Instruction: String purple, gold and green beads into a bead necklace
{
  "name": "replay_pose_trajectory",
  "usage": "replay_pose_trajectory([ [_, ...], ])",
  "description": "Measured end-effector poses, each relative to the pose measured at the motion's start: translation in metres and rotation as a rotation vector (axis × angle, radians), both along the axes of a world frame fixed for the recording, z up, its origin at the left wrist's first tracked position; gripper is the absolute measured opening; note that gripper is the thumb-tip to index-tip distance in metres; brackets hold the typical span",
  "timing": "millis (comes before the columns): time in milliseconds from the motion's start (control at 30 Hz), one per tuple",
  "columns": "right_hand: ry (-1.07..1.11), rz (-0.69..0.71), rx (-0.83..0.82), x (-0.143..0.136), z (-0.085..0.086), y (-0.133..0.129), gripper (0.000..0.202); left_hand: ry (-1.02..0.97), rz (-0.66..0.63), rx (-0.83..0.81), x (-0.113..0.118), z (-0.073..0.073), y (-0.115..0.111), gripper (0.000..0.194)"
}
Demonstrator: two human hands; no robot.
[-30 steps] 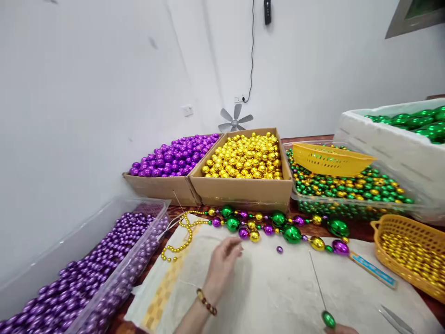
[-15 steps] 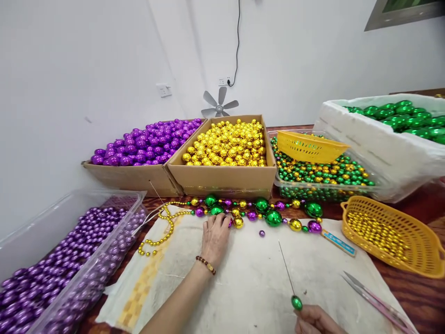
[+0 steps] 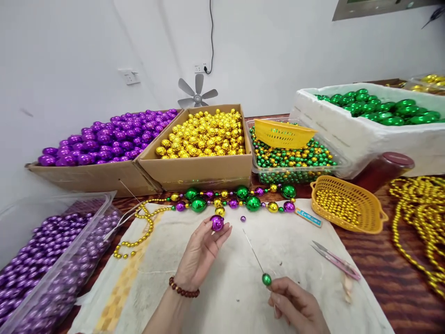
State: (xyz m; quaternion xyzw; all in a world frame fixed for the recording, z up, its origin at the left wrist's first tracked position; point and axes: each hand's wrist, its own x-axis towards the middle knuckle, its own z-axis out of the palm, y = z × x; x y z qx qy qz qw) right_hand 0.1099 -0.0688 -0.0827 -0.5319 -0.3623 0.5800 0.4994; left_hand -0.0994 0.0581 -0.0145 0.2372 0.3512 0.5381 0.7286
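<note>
**Purple bead (image 3: 217, 223) on one side, needle (image 3: 253, 252) on the other**

Left hand (image 3: 200, 250) palm up, purple bead held at its fingertips. Right hand (image 3: 295, 301) pinches the needle's lower end, close under a green bead (image 3: 266, 279) on the shaft. Both over the pale cloth (image 3: 347, 320) on the desk (image 3: 399, 287).

Handling, my judgement: slick, round surface; a light pinch at the bead's sides should serve, hole left uncovered. Best to aim the needle tip clear of the left fingers, and keep the right grip close beneath the green bead so it cannot slide back.

Looks: purple bead glossy, mirror-like, a bright highlight on top; hole not discernible. It sits just below a gold bead (image 3: 219, 211); cannot tell whether they are joined. Green bead smaller, equally shiny. Small purple bead (image 3: 243, 219) loose on the cloth, scissors (image 3: 337, 262) to the right.
</note>
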Motion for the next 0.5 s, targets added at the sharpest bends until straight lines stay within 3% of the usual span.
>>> replay_pose_trajectory([
  [100,-0.031,0.006,0.059,0.000,0.004,-0.002,0.031,-0.042,-0.051,-0.026,0.014,0.006,-0.009,0.021],
  [300,-0.097,-0.009,0.097,0.000,0.005,-0.009,0.035,0.036,-0.169,0.089,0.032,0.015,-0.013,0.027],
  [500,-0.085,-0.067,0.052,0.005,0.002,-0.015,0.038,0.524,0.108,0.377,0.036,0.009,-0.008,0.041],
])
